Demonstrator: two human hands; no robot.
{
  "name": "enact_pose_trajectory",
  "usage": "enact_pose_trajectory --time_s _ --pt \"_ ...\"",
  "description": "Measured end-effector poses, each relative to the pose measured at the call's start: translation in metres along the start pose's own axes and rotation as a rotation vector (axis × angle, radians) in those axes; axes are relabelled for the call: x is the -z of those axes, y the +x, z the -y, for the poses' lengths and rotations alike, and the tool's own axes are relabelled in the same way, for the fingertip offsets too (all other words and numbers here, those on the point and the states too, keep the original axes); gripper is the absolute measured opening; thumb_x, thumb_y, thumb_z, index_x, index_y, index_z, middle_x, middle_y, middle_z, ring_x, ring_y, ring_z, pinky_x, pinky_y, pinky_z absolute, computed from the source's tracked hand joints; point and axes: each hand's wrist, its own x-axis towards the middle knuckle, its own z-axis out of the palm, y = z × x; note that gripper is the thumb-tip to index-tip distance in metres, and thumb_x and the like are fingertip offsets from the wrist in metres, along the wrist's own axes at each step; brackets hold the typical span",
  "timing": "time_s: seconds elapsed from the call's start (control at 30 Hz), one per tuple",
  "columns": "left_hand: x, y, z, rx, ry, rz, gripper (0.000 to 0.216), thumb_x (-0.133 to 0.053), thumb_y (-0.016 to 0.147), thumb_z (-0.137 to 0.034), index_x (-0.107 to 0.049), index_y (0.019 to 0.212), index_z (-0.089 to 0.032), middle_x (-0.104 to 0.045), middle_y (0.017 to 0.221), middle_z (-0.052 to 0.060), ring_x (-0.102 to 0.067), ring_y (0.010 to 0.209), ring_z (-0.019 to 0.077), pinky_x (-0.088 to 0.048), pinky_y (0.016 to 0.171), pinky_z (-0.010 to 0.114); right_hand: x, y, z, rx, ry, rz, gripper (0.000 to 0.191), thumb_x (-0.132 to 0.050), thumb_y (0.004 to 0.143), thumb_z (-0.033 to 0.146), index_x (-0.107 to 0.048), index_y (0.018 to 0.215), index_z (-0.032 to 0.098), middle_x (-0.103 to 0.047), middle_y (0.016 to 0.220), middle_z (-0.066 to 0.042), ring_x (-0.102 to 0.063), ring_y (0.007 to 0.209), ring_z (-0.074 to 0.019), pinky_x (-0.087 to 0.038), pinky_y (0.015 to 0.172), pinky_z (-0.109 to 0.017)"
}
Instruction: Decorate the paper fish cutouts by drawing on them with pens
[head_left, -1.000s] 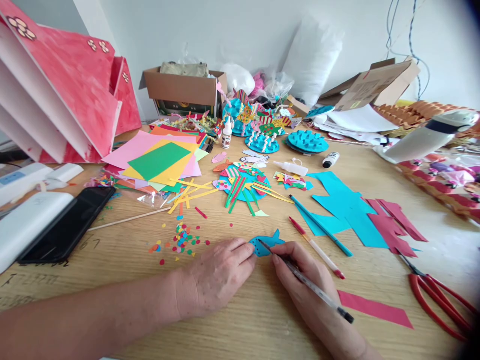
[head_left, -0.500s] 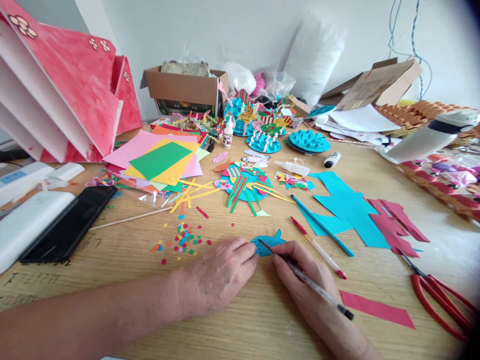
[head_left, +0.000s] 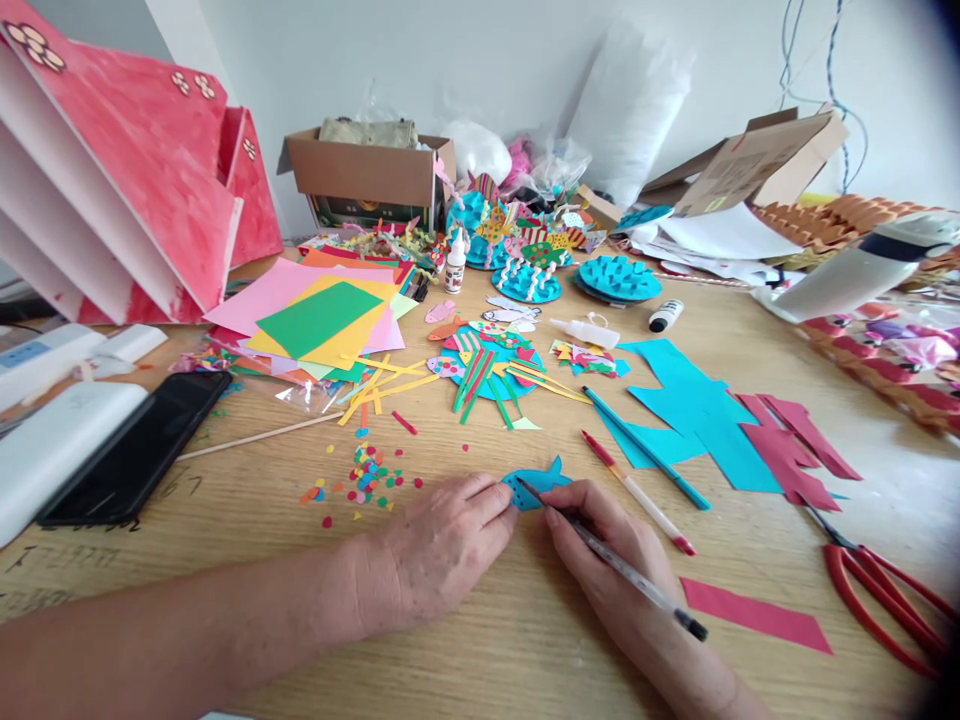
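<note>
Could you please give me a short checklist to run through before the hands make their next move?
1. Blue fish-shaped paper cutout steadied: ok, the left hand has its fingers at the left end.
2. Clear-barrelled pen with a black end in the right hand's grip: ok, held slanting.
3. Pen tip touching the fish: cannot tell; it is over the left part, but contact is too small to see.
4. Loose multicoloured paper dots off the fish: ok, scattered to its left.
5. Red-handled metal scissors away from both hands: ok, lying at far right.
</note>
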Motion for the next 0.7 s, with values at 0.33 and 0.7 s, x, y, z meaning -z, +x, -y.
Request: enact_pose_trajectory --time_s 0.33,0.7 --pt "0.0017 0.0008 -0.0002 -0.01 0.001 -0.007 0.022 -0.041 0.088 -0.009 -0.056 0.105 -0.01 -0.054 0.103 0.009 -0.048 0.096 0.0204 -0.044 0.09 0.034 -0.0012 -0.0019 -0.0023 -0.028 -0.021 -0.011 0.014 -0.047 0.079 0.03 -0.058 0.077 0.022 -0.061 0.057 0.003 -0.053 0.047 -0.0132 -0.04 0.046 -0.024" --pt "0.0021 0.0005 -0.0006 -0.01 -0.006 0.011 0.021 -0.042 0.088 -0.009 -0.057 0.103 -0.011 -0.054 0.104 0.008 -0.048 0.097 0.0213 -0.044 0.091 0.034 -0.001 -0.0007 -0.0037 -0.021 -0.008 0.029 0.014 -0.047 0.082 0.03 -0.058 0.082 0.021 -0.063 0.062 0.001 -0.056 0.051 -0.0136 -0.042 0.049 -0.024"
